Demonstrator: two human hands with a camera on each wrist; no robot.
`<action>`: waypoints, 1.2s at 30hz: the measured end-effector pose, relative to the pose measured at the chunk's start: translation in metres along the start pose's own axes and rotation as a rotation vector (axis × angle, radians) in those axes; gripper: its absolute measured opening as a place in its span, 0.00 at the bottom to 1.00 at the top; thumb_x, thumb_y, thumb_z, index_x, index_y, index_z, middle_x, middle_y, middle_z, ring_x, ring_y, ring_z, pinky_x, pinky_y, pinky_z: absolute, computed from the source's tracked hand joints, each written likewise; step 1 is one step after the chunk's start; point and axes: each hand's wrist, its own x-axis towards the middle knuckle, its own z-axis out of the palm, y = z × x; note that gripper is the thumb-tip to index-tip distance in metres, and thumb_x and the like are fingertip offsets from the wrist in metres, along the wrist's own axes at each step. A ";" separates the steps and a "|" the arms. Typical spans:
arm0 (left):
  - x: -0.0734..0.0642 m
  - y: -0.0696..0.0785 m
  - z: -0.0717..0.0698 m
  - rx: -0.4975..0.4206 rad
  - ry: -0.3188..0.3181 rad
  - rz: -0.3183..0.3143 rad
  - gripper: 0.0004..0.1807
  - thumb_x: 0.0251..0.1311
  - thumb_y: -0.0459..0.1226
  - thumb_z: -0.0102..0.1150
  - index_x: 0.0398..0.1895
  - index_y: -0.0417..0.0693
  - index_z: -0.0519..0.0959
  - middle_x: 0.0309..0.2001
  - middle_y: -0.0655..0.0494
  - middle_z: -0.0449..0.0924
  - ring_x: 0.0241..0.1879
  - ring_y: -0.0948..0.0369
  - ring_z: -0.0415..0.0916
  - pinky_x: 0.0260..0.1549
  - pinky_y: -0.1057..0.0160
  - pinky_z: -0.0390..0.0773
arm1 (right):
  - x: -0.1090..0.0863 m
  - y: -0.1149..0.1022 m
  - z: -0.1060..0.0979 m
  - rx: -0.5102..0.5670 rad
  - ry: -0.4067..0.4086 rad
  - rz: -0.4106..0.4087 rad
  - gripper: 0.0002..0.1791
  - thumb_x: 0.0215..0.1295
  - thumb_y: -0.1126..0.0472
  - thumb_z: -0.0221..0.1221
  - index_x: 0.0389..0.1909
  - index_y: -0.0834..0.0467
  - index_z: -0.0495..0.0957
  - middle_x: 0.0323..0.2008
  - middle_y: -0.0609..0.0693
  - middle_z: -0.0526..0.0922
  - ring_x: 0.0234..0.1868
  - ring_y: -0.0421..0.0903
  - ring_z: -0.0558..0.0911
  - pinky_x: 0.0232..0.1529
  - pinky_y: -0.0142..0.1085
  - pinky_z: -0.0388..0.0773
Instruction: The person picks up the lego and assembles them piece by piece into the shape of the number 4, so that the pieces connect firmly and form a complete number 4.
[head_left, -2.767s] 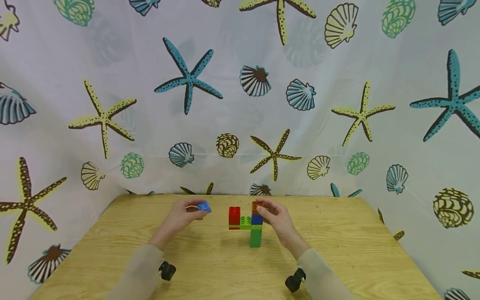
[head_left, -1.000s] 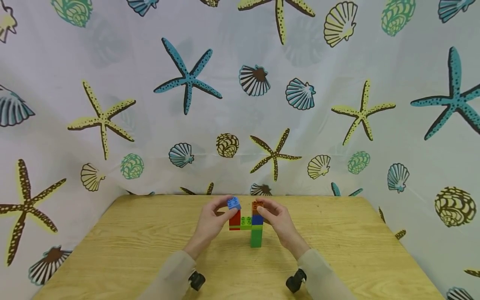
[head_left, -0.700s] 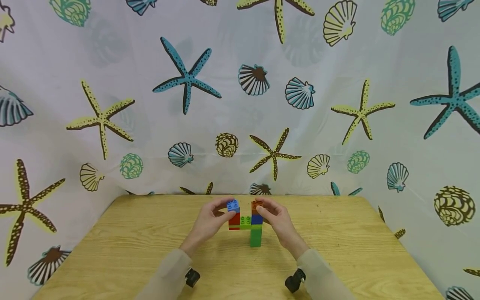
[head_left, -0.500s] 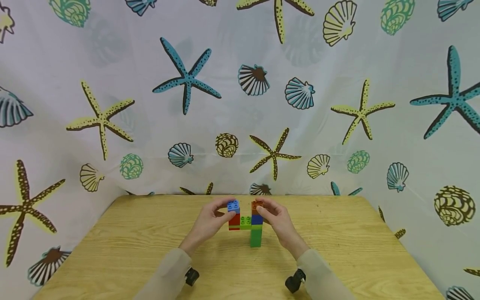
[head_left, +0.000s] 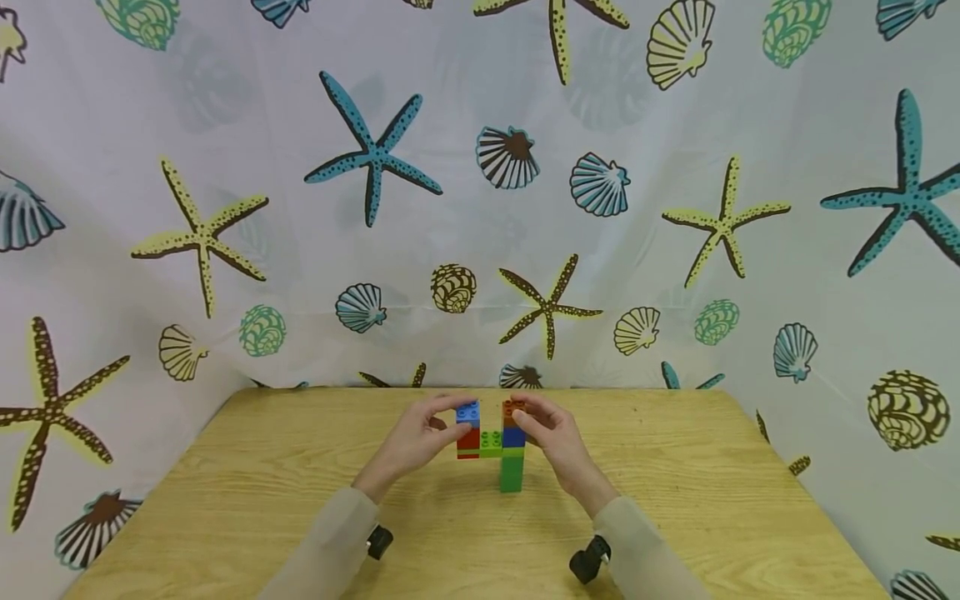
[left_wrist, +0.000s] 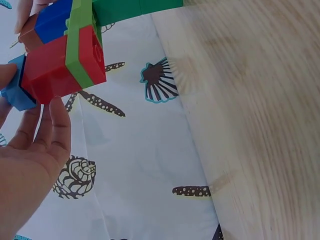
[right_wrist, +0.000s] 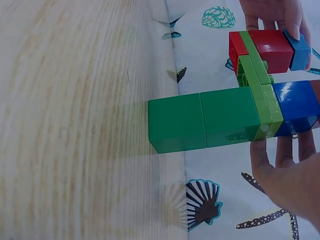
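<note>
A brick structure stands at the middle of the table, its base two green bricks (right_wrist: 202,120). Above them, flat lime green bricks (head_left: 491,442) reach out to the left. A red brick (right_wrist: 272,47) sits on their left end, with another red piece (left_wrist: 92,55) beneath. On top of the red brick is a light blue brick (head_left: 467,413), pinched by my left hand (head_left: 412,437); its other fingertips touch the red brick's side. On the right stand a dark blue brick (head_left: 513,437) and a brown brick (head_left: 510,411). My right hand (head_left: 562,446) grips the brown brick, fingers against the dark blue one.
The wooden table (head_left: 660,500) extends around the structure. A white curtain (head_left: 450,100) printed with starfish and shells hangs behind and at both sides. A small black camera (head_left: 590,560) is worn on each wrist.
My left hand has brought the light blue brick rightward from beside the structure onto the red brick, where it has straightened and settled lower. My right hand has kept its grip in place.
</note>
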 end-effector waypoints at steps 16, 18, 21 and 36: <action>0.000 -0.007 -0.001 -0.076 -0.019 -0.065 0.22 0.64 0.41 0.62 0.63 0.59 0.77 0.57 0.56 0.77 0.54 0.55 0.74 0.45 0.60 0.79 | 0.001 0.002 0.002 -0.005 -0.002 0.018 0.25 0.70 0.53 0.59 0.64 0.58 0.73 0.53 0.52 0.80 0.52 0.43 0.80 0.61 0.48 0.74; 0.000 -0.007 -0.001 -0.079 -0.020 -0.063 0.22 0.64 0.43 0.62 0.62 0.60 0.77 0.58 0.56 0.77 0.54 0.55 0.73 0.44 0.60 0.80 | 0.001 0.002 0.002 -0.003 -0.005 0.015 0.25 0.70 0.53 0.59 0.64 0.59 0.72 0.54 0.52 0.80 0.52 0.43 0.80 0.62 0.50 0.73; 0.000 -0.006 0.000 -0.102 -0.026 -0.063 0.21 0.67 0.46 0.60 0.63 0.60 0.77 0.56 0.55 0.78 0.51 0.55 0.75 0.40 0.58 0.81 | 0.000 0.000 0.002 0.002 -0.004 0.009 0.25 0.70 0.54 0.59 0.64 0.59 0.72 0.54 0.53 0.80 0.52 0.43 0.80 0.63 0.53 0.71; -0.002 -0.012 0.017 -0.388 -0.105 -0.199 0.27 0.73 0.59 0.38 0.70 0.64 0.63 0.62 0.43 0.67 0.57 0.47 0.73 0.50 0.43 0.79 | 0.000 0.000 0.003 0.001 0.020 0.010 0.21 0.70 0.54 0.59 0.61 0.56 0.75 0.52 0.51 0.80 0.51 0.44 0.80 0.62 0.50 0.73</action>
